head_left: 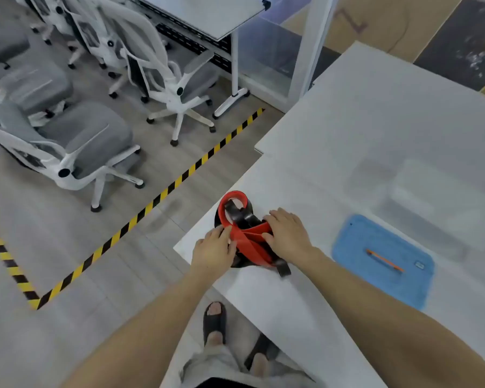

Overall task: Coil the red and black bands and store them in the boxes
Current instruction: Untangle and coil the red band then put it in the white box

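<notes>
A red band and a black band lie tangled together at the near-left corner of the white table. The red one loops up toward the table's left edge; a black end sticks out toward me at the lower right. My left hand lies on the left side of the heap, fingers curled onto the red band. My right hand grips the heap from the right, its thumb on the red band. A clear plastic box stands blurred on the table to the right.
A blue lid or mat with an orange pen on it lies on the table right of my right arm. Several white-and-grey office chairs and a desk stand on the floor to the left, behind yellow-black floor tape.
</notes>
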The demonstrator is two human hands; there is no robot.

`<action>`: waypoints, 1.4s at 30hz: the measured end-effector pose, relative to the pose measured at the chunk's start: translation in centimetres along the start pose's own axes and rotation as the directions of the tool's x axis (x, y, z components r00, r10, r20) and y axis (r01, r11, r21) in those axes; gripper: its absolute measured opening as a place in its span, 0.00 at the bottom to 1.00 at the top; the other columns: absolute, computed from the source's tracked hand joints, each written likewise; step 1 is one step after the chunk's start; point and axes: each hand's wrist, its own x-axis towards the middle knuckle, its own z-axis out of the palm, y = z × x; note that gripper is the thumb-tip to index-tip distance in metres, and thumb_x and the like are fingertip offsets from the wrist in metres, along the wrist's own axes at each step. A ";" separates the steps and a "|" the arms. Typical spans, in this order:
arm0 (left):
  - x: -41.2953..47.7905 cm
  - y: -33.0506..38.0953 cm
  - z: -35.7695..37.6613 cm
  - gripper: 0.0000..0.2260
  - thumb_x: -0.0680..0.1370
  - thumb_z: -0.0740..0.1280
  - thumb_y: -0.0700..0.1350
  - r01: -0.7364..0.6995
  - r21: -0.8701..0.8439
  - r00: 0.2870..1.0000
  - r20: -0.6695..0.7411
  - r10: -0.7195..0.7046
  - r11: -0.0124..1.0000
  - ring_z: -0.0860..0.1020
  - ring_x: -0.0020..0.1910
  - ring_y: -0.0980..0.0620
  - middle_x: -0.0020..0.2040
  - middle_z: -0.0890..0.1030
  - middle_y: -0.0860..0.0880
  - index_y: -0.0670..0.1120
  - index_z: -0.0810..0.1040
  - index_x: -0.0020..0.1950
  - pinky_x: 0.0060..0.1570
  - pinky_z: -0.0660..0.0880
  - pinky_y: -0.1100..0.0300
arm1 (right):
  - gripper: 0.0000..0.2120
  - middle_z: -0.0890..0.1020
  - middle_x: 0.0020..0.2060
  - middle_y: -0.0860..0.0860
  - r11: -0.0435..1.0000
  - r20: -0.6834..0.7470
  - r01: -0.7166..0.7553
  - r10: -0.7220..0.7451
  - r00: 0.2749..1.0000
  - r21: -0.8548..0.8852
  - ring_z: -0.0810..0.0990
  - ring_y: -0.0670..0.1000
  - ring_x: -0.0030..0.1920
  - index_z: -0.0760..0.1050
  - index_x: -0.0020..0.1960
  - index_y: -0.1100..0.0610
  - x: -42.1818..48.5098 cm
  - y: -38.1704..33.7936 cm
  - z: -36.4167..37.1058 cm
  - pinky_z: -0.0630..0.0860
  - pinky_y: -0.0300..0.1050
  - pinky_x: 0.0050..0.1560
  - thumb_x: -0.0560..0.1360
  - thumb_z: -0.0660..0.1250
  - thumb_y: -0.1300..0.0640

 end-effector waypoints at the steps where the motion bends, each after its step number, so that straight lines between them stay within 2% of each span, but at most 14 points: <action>1: 0.8 -0.3 -0.1 0.22 0.86 0.54 0.55 0.019 -0.060 1.000 -0.009 -0.020 0.998 0.71 0.74 0.45 0.77 0.71 0.49 0.49 0.67 0.78 0.68 0.72 0.46 | 0.22 0.76 0.71 0.51 1.000 0.021 0.002 -0.002 1.000 -0.003 0.71 0.56 0.75 0.74 0.72 0.52 0.6 -0.2 0.2 0.66 0.56 0.77 0.81 0.65 0.47; 3: 2.6 -1.0 -0.1 0.18 0.85 0.57 0.52 0.088 -0.189 0.996 -0.017 -0.093 0.978 0.76 0.68 0.44 0.71 0.76 0.49 0.50 0.72 0.73 0.63 0.76 0.47 | 0.22 0.78 0.69 0.51 1.000 0.026 -0.022 0.022 0.999 0.012 0.73 0.56 0.73 0.74 0.72 0.52 1.7 -0.7 0.6 0.66 0.56 0.76 0.80 0.65 0.47; 6: 5.6 -2.6 0.4 0.06 0.83 0.60 0.50 0.152 -0.325 0.987 -0.004 -0.162 0.933 0.81 0.54 0.47 0.53 0.81 0.51 0.54 0.75 0.56 0.52 0.81 0.49 | 0.21 0.81 0.65 0.51 0.998 0.066 -0.068 0.067 0.996 0.009 0.76 0.57 0.68 0.76 0.70 0.51 2.4 -1.3 1.5 0.66 0.55 0.75 0.80 0.66 0.47; 9: 8.1 -3.9 0.9 0.05 0.83 0.64 0.49 0.187 -0.399 0.981 0.027 -0.193 0.898 0.82 0.49 0.48 0.50 0.82 0.52 0.52 0.76 0.57 0.49 0.80 0.53 | 0.18 0.82 0.64 0.50 0.994 0.063 -0.104 0.107 0.992 -0.037 0.77 0.57 0.66 0.78 0.68 0.50 2.4 -1.4 2.3 0.66 0.53 0.73 0.80 0.66 0.48; 12: 9.9 -4.3 0.8 0.09 0.82 0.67 0.49 0.276 -0.537 0.960 0.121 -0.251 0.797 0.83 0.48 0.48 0.50 0.84 0.51 0.49 0.77 0.60 0.48 0.80 0.53 | 0.12 0.83 0.58 0.49 0.989 0.023 -0.142 0.143 0.989 -0.032 0.78 0.56 0.61 0.82 0.61 0.49 2.3 -1.3 3.0 0.68 0.52 0.68 0.81 0.64 0.51; 16: 11.6 -4.9 1.2 0.01 0.79 0.68 0.42 0.366 -0.539 0.931 0.216 -0.295 0.759 0.82 0.39 0.47 0.39 0.82 0.50 0.47 0.80 0.49 0.41 0.80 0.52 | 0.10 0.84 0.51 0.47 0.984 -0.025 -0.178 0.178 0.984 -0.006 0.79 0.54 0.56 0.83 0.56 0.47 1.9 -1.2 3.7 0.69 0.51 0.64 0.82 0.63 0.51; 18: 11.8 -5.2 1.4 0.06 0.76 0.66 0.38 0.426 -0.561 0.905 0.273 -0.327 0.710 0.80 0.37 0.45 0.35 0.81 0.49 0.45 0.82 0.44 0.38 0.77 0.54 | 0.10 0.84 0.50 0.46 0.981 -0.033 -0.193 0.193 0.981 0.008 0.79 0.54 0.55 0.83 0.55 0.46 1.4 -1.1 3.7 0.69 0.50 0.64 0.82 0.63 0.51; 23: 11.0 -5.6 1.6 0.13 0.72 0.64 0.36 0.489 -0.718 0.871 0.375 -0.317 0.496 0.86 0.45 0.41 0.41 0.87 0.45 0.49 0.87 0.42 0.51 0.84 0.47 | 0.08 0.83 0.48 0.46 0.944 -0.084 -0.297 0.310 0.947 0.144 0.79 0.52 0.50 0.81 0.53 0.46 -0.5 -0.5 3.1 0.72 0.51 0.60 0.81 0.64 0.52; 28: 8.8 -3.3 -1.1 0.12 0.76 0.63 0.35 0.396 -0.784 0.917 0.364 -0.163 0.478 0.79 0.38 0.45 0.38 0.83 0.38 0.43 0.86 0.47 0.42 0.77 0.51 | 0.09 0.83 0.49 0.44 0.871 -0.122 -0.358 0.418 0.900 0.337 0.78 0.51 0.50 0.80 0.58 0.47 -2.6 0.6 1.7 0.72 0.50 0.60 0.82 0.63 0.52; 32: 7.2 -1.5 -3.2 0.13 0.79 0.60 0.33 0.375 -0.800 0.921 0.380 -0.089 0.468 0.82 0.36 0.45 0.40 0.84 0.42 0.41 0.84 0.52 0.37 0.80 0.55 | 0.08 0.83 0.47 0.45 0.844 -0.154 -0.362 0.449 0.880 0.395 0.78 0.50 0.48 0.81 0.55 0.49 -3.8 1.2 0.1 0.75 0.51 0.57 0.82 0.64 0.53; 35: 6.2 -0.7 -3.8 0.14 0.80 0.59 0.33 0.358 -0.821 0.929 0.360 -0.084 0.444 0.82 0.37 0.47 0.41 0.85 0.45 0.43 0.84 0.54 0.35 0.78 0.58 | 0.08 0.84 0.47 0.45 0.837 -0.107 -0.369 0.444 0.890 0.405 0.79 0.51 0.49 0.82 0.55 0.49 -4.5 1.8 -0.4 0.76 0.51 0.56 0.81 0.65 0.52; 37: 5.7 -0.2 -4.0 0.14 0.81 0.59 0.35 0.345 -0.843 0.934 0.351 -0.066 0.413 0.83 0.41 0.47 0.44 0.86 0.45 0.43 0.83 0.57 0.39 0.80 0.55 | 0.07 0.84 0.48 0.44 0.818 -0.030 -0.385 0.438 0.898 0.427 0.80 0.51 0.49 0.82 0.55 0.48 -4.7 2.0 -0.6 0.77 0.51 0.55 0.81 0.65 0.51; 40: 5.0 0.4 -4.3 0.13 0.83 0.59 0.34 0.310 -0.881 0.946 0.325 -0.017 0.357 0.85 0.49 0.43 0.51 0.86 0.37 0.44 0.83 0.58 0.55 0.83 0.49 | 0.07 0.84 0.48 0.42 0.763 0.126 -0.424 0.420 0.899 0.489 0.82 0.48 0.49 0.81 0.54 0.44 -4.7 1.9 -0.8 0.81 0.52 0.54 0.78 0.66 0.50; 42: 4.8 0.7 -4.5 0.13 0.83 0.60 0.34 0.286 -0.899 0.951 0.309 0.015 0.332 0.85 0.55 0.41 0.55 0.85 0.35 0.45 0.83 0.58 0.60 0.82 0.50 | 0.09 0.84 0.51 0.42 0.741 0.150 -0.422 0.407 0.901 0.522 0.83 0.48 0.51 0.81 0.56 0.43 -4.6 1.6 -0.8 0.81 0.50 0.57 0.77 0.67 0.50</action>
